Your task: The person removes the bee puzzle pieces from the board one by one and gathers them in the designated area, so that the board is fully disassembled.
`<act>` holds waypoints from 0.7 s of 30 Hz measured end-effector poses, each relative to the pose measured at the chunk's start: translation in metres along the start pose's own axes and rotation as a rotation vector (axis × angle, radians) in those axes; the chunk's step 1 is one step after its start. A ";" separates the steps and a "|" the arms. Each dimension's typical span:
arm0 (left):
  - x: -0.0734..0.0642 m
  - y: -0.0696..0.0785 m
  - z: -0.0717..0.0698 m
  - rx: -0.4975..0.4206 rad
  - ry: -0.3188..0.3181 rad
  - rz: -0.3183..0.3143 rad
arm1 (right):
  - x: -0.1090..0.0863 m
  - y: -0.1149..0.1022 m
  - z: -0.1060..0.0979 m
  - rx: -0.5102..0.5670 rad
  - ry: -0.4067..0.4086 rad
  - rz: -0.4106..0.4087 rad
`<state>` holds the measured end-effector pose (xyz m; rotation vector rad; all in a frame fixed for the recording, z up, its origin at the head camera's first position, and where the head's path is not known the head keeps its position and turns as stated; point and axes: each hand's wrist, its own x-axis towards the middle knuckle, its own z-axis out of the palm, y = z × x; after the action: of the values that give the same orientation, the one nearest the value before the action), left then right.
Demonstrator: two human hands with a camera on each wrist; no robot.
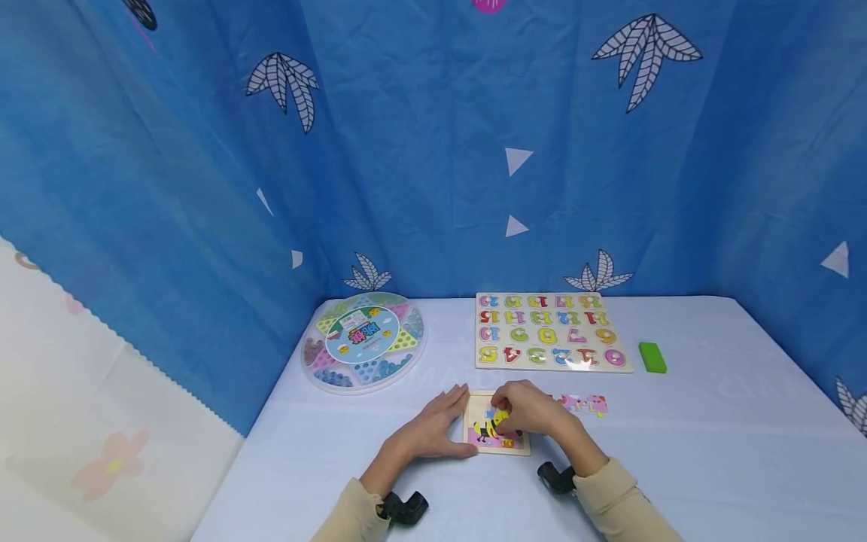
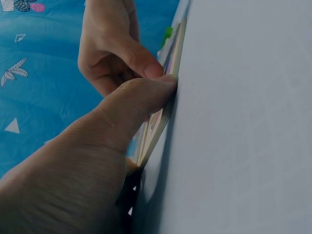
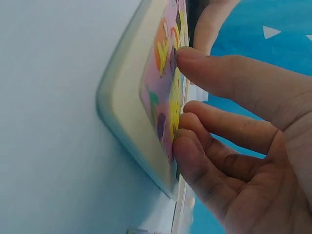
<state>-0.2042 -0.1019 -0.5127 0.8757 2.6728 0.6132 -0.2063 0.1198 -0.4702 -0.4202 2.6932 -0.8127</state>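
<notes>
A small wooden jigsaw board (image 1: 504,451) with a yellow-and-black striped figure on pink lies flat on the table. My left hand (image 1: 433,427) rests along its left side, fingers extended to the far corner and thumb at the near corner. Over the picture, my right hand (image 1: 531,409) pinches a yellow puzzle piece (image 3: 174,97) between thumb and fingertips. That piece sits right at the board's surface in the right wrist view. Several loose pink puzzle pieces (image 1: 582,404) lie right of the board, partly hidden behind my right hand.
Behind the hands stands a number puzzle board (image 1: 626,369) flat on the white table (image 1: 711,467). Right of it is a green block (image 1: 652,357). A round game box (image 1: 362,335) with coloured beads lies at the back left. A blue curtain (image 1: 433,150) encloses the back.
</notes>
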 end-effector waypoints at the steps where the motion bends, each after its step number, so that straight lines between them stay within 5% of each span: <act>1: 0.000 0.000 0.000 0.002 0.000 0.000 | 0.000 0.000 0.000 -0.002 0.001 0.003; 21: 0.000 0.000 0.000 -0.001 -0.002 -0.002 | 0.000 0.000 0.005 0.027 0.023 0.031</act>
<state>-0.2041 -0.1023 -0.5130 0.8723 2.6716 0.6128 -0.2042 0.1178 -0.4739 -0.3646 2.6993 -0.8496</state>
